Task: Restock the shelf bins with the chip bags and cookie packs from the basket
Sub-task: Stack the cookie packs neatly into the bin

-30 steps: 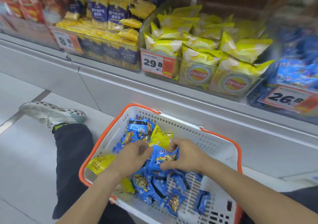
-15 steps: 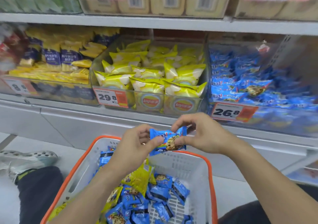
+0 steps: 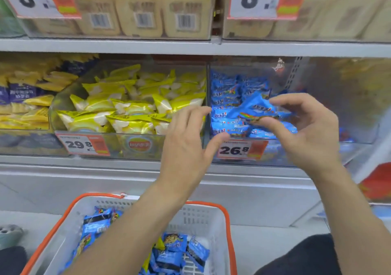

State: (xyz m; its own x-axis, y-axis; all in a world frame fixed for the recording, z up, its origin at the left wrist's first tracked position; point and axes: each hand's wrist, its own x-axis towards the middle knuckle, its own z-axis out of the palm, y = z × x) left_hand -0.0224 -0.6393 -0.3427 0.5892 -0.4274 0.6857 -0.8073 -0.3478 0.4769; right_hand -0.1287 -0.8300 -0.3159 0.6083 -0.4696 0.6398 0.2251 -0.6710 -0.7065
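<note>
My right hand (image 3: pixel 304 131) pinches a blue cookie pack (image 3: pixel 254 110) between thumb and fingers, held over the clear bin of blue cookie packs (image 3: pixel 279 154) marked 26.8. Just left of the pack, my left hand (image 3: pixel 188 143) has its fingers spread and holds nothing. Left of that bin stands the bin of yellow chip bags (image 3: pixel 127 105) marked 29.8. Below, the white basket with an orange rim (image 3: pixel 203 217) holds several blue cookie packs (image 3: pixel 175 253) and a few yellow bags, partly hidden by my left forearm.
A bin of yellow and purple packs (image 3: pixel 25 103) sits at the far left. The shelf above carries tan boxes (image 3: pixel 139 14) behind 8.8 price tags. A shoe (image 3: pixel 8 234) and a dark trouser leg lie at bottom left; a red-orange object (image 3: pixel 376 183) is at right.
Both hands lifted the blue cookie pack out of the basket up to the blue bin. My left hand has let go of it and opened; my right hand alone keeps it.
</note>
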